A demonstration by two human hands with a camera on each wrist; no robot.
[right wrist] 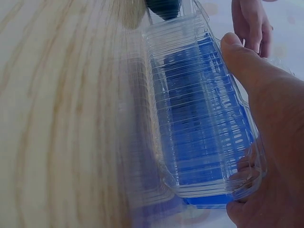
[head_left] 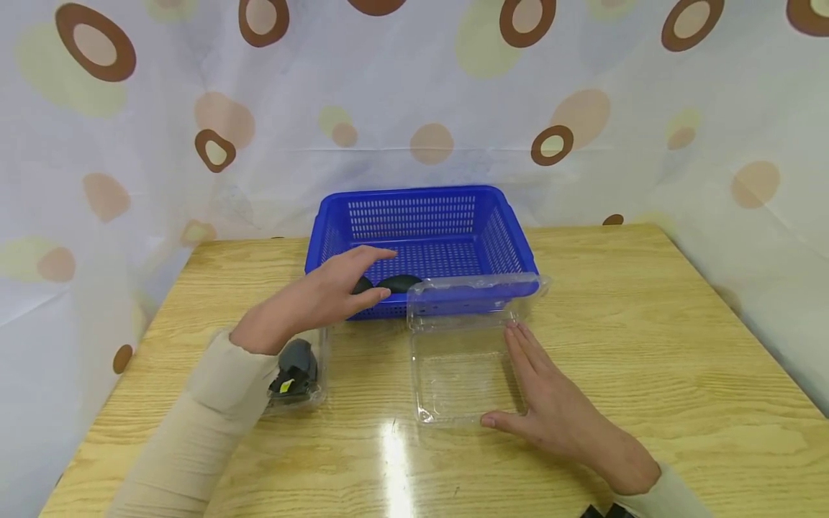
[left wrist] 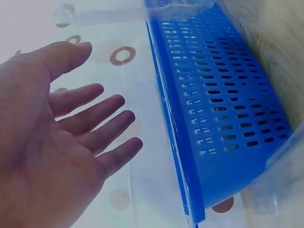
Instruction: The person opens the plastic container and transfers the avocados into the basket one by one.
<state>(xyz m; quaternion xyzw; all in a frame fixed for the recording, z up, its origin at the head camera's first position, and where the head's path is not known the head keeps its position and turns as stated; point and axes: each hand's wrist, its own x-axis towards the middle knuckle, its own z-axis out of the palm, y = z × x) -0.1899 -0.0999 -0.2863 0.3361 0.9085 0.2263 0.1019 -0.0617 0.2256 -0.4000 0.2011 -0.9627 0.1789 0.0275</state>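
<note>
White cloth (head_left: 388, 93) before me and round both sides, softly creased, brown rings (head_left: 74, 21), peach and yellow spots (head_left: 432, 144), pale wood table (head_left: 648, 324), bright glare (head_left: 396, 467) on its grain

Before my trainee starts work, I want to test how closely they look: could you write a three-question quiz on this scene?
1. True or false: the left hand is empty.

2. What colour is the basket?
a) red
b) blue
c) green

3. Which hand touches the open clear box?

Key:
1. True; its fingers are spread with nothing in them.
2. b
3. The right hand.
</note>
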